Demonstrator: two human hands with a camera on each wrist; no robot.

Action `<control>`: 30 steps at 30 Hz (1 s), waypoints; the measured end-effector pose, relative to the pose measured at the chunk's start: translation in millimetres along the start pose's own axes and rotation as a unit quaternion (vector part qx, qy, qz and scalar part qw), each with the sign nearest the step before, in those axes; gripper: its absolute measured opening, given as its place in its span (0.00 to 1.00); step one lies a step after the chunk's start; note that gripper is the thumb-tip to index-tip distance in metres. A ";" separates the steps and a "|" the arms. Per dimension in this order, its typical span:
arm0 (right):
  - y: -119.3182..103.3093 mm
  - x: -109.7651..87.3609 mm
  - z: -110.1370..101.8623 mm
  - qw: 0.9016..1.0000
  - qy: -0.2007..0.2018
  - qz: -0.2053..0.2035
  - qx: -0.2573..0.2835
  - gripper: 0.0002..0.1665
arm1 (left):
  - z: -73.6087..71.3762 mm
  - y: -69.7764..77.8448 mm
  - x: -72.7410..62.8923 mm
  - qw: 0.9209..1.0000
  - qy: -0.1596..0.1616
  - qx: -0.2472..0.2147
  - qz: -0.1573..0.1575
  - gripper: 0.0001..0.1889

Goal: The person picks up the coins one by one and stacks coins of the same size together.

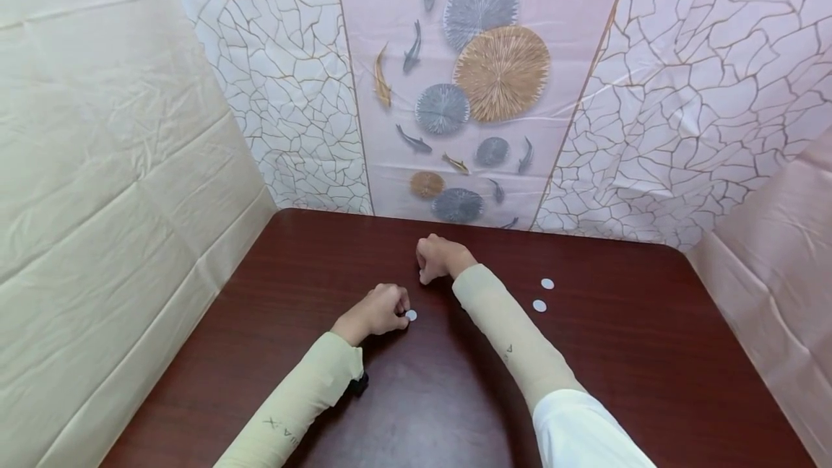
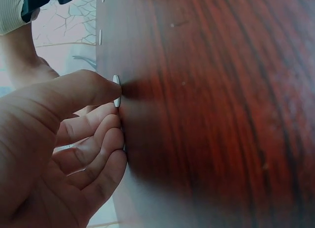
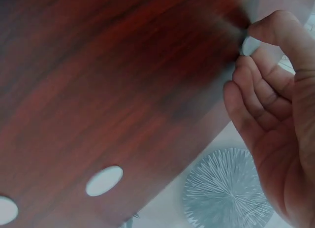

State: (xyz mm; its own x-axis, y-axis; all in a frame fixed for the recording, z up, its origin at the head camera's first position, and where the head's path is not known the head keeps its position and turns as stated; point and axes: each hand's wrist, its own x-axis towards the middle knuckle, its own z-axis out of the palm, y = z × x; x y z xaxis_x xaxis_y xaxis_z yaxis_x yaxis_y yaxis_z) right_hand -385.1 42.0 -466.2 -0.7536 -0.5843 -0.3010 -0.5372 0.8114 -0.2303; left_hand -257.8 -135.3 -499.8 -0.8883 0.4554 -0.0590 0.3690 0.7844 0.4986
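Observation:
Near the middle of the table my left hand (image 1: 382, 310) has its thumb and index finger at the edges of a small white disc (image 1: 412, 315). In the left wrist view this disc (image 2: 116, 101) shows edge-on at the tabletop, pinched between the two fingertips. Farther back, my right hand (image 1: 442, 257) holds another white disc (image 3: 250, 46) between thumb and index finger, low at the table surface. The right hand hides that disc in the head view. The other fingers of both hands are curled.
Two more white discs, a farther one (image 1: 547, 284) and a nearer one (image 1: 539, 306), lie flat to the right of my right forearm. Patterned cloth (image 1: 455, 128) hangs behind the dark red wooden table (image 1: 624, 381). Pale cloth walls stand at both sides.

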 end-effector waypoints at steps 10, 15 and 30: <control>9.1 -5.7 1.7 0.998 0.033 -0.058 0.004 0.08 | -0.9 4.5 -0.4 1.000 -0.007 -0.002 -0.010 0.07; 5.1 -9.5 -4.8 0.995 0.042 -0.094 0.002 0.10 | -1.7 3.8 -1.6 1.000 -0.002 -0.002 -0.012 0.06; -6.5 -41.5 -10.4 0.986 0.047 -0.158 -0.009 0.08 | 0.5 3.9 -2.6 1.000 0.003 -0.011 -0.022 0.06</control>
State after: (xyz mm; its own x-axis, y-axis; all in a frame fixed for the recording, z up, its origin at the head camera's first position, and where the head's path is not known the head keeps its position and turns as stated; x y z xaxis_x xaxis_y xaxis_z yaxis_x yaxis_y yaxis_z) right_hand -354.3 61.2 -442.6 -0.5792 -0.8049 -0.1294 -0.7568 0.5899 -0.2815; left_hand -253.9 -133.2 -498.1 -0.9056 0.4172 -0.0761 0.3229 0.7948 0.5138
